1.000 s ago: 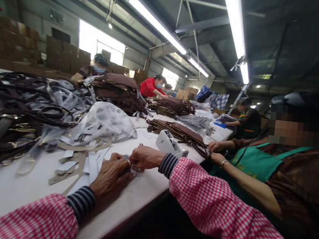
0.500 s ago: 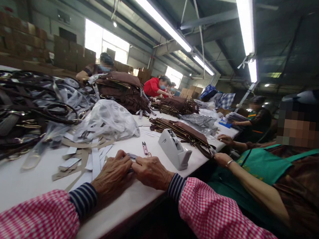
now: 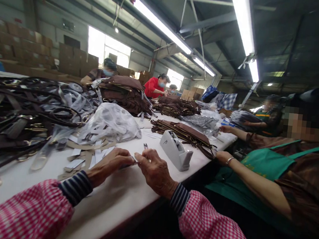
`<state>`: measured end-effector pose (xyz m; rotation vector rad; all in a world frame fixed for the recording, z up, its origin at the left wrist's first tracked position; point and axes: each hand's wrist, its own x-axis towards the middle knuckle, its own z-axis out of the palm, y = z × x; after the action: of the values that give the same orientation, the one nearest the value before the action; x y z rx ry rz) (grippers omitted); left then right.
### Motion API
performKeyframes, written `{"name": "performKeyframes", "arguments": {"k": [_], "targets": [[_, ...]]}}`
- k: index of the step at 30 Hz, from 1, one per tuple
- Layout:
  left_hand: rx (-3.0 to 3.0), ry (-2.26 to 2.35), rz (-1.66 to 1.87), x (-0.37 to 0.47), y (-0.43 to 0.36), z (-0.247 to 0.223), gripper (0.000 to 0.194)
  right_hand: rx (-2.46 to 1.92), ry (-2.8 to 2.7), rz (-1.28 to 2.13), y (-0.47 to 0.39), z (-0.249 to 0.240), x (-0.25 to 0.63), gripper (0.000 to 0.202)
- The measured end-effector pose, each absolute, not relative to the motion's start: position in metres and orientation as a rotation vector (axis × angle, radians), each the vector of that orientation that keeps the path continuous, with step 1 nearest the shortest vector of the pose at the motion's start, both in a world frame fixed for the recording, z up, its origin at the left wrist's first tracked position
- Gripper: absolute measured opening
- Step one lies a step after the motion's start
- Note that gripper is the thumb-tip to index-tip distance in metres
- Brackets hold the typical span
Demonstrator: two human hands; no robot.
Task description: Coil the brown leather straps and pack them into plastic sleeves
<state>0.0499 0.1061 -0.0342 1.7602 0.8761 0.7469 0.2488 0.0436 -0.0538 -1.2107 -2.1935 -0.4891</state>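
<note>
Near the table's front edge, my left hand [image 3: 111, 165] is closed on a small dark item [image 3: 128, 165] that shows only in part under its fingers. My right hand [image 3: 154, 170] is closed too, its fingertips at the same spot; what they pinch is too small to name. Small scissors [image 3: 145, 146] lie behind my right hand, mostly hidden by it. A grey tape dispenser [image 3: 175, 151] stands to the right of them. Strips of grey and white material [image 3: 83, 157] lie beyond my left hand, beside a crumpled clear plastic bag [image 3: 113, 124].
Dark straps with metal buckles [image 3: 19, 120] cover the left of the white table [image 3: 109, 213]. Brown bags [image 3: 183, 131] lie beyond the dispenser, with more piled farther back. A person in a green apron [image 3: 263, 161] sits close at the right. Other people work farther off.
My hands have opened out from a bunched hold, and only their fingertips now meet. My right hand now covers most of the scissors. The view has shifted slightly.
</note>
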Motion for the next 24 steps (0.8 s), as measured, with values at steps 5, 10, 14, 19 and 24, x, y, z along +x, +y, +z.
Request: {"name": "performKeyframes", "arguments": {"k": [5,10,14,19,24], "targets": [[1.617,0.871,0.781,0.052,0.097,-0.033,0.031,-1.284,-2.028,-0.536,0.038,-0.063,0.238,0.045],[1.656,0.776,0.758,0.056,0.099,-0.038,0.035,-1.376,-1.985,-0.501,0.027,-0.065,0.222,0.052],[2.002,0.842,0.905,0.056,0.099,-0.033,0.037,-1.345,-2.001,-0.415,0.02,-0.049,0.244,0.058],[2.328,0.896,1.044,0.057,0.102,-0.047,0.028,-1.649,-1.563,-0.156,0.027,0.005,0.347,0.028],[2.422,0.798,0.98,0.061,0.105,-0.073,0.027,-1.93,-1.387,0.324,0.036,0.03,0.424,0.016]]}}
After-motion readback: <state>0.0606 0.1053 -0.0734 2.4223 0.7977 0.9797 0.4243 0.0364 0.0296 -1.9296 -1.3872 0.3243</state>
